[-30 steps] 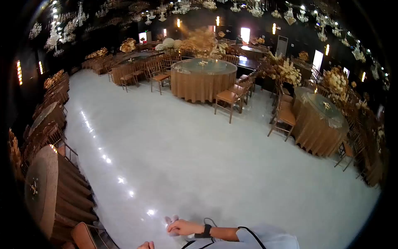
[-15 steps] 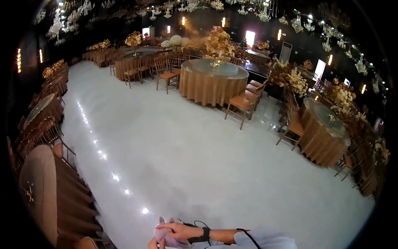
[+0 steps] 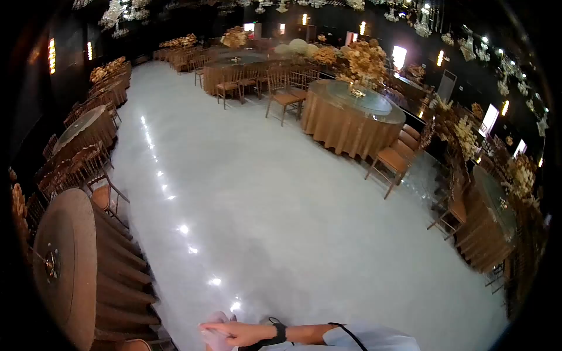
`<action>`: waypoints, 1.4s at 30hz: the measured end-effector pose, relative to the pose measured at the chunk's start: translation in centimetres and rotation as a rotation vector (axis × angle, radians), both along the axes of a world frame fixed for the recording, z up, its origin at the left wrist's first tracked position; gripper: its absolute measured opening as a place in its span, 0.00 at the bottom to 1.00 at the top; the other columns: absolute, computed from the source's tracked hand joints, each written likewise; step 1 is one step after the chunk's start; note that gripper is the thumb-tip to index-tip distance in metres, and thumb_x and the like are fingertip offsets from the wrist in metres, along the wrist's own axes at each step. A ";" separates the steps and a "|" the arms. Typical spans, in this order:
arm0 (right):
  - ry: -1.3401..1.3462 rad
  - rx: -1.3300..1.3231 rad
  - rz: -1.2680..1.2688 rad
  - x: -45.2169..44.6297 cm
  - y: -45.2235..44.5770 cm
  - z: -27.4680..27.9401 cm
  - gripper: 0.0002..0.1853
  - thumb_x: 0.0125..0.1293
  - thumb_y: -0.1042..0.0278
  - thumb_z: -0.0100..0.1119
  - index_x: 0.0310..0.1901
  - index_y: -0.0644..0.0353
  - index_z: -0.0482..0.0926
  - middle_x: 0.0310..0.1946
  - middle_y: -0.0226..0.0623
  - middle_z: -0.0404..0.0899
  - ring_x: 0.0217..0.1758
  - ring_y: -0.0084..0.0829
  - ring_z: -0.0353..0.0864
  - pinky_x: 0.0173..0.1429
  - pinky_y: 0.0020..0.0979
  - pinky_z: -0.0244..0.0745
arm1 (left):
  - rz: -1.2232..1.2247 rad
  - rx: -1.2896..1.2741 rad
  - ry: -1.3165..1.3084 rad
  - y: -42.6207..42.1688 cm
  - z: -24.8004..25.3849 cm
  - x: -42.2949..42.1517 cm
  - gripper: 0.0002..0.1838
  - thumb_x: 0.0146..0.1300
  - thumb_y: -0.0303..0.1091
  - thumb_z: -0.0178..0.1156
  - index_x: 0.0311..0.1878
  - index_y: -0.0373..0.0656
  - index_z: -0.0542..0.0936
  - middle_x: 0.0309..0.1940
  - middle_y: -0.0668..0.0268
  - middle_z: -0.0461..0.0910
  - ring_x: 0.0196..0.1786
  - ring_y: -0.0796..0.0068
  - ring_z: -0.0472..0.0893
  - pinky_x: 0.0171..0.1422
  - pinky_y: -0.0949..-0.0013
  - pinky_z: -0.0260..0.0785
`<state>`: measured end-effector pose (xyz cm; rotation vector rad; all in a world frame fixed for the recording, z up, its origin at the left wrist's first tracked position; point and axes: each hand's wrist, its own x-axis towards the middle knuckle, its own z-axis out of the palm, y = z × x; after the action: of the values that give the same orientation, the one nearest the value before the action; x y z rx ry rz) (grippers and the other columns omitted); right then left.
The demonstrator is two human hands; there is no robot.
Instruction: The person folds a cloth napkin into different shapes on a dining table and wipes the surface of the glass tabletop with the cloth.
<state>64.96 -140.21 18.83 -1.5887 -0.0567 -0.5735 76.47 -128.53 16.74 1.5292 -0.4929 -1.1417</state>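
My right hand (image 3: 239, 333), a black band around its wrist, reaches in from the lower right with its fingers closed over a bunched pale pink cloth (image 3: 218, 319). Only a sliver of my left hand (image 3: 208, 347) shows at the bottom edge, against the underside of the cloth; most of its fingers are out of sight. Both hands are low in front of my body, above the pale floor (image 3: 263, 234). A dark cord loops near the right wrist.
On the left stands a round table (image 3: 70, 251) with a brown cloth, chairs (image 3: 100, 196) beyond it. Ahead is a glass-topped table (image 3: 351, 120) with a tall flower arrangement (image 3: 366, 64). Another table (image 3: 489, 219) and chair (image 3: 451, 213) are on the right. Chandeliers (image 3: 424, 23) hang overhead.
The view has turned left, so the tables and chairs sit further right in the picture. Both hands have moved slightly left and down, with the cloth still between them.
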 end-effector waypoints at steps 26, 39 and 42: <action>0.797 -0.180 -0.465 22.3 -24.1 -2.9 0.29 0.55 0.62 0.65 0.57 0.67 0.73 0.47 0.47 0.80 0.51 0.37 0.80 0.57 0.33 0.73 | -0.322 -0.062 -0.333 -20.4 -0.6 27.9 0.12 0.63 0.31 0.54 0.46 0.36 0.79 0.29 0.66 0.80 0.31 0.78 0.76 0.36 0.72 0.69; 0.467 -0.187 0.253 41.3 -30.8 -8.5 0.20 0.56 0.78 0.49 0.52 0.62 0.74 0.45 0.46 0.80 0.49 0.38 0.79 0.53 0.36 0.73 | 0.716 -0.014 -0.343 -19.0 1.5 33.7 0.10 0.63 0.31 0.54 0.40 0.35 0.80 0.26 0.75 0.76 0.31 0.83 0.71 0.35 0.73 0.66; 0.660 -0.259 0.273 44.7 -33.5 -5.5 0.18 0.56 0.81 0.50 0.49 0.63 0.71 0.44 0.38 0.78 0.46 0.32 0.78 0.50 0.32 0.74 | 0.872 0.170 -0.261 -17.2 2.1 33.7 0.11 0.63 0.29 0.54 0.44 0.34 0.81 0.31 0.73 0.79 0.33 0.84 0.74 0.37 0.75 0.68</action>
<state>109.68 -173.74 13.36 -1.9141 0.1521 0.1936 110.14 -145.76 18.86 1.7779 0.1281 -0.3111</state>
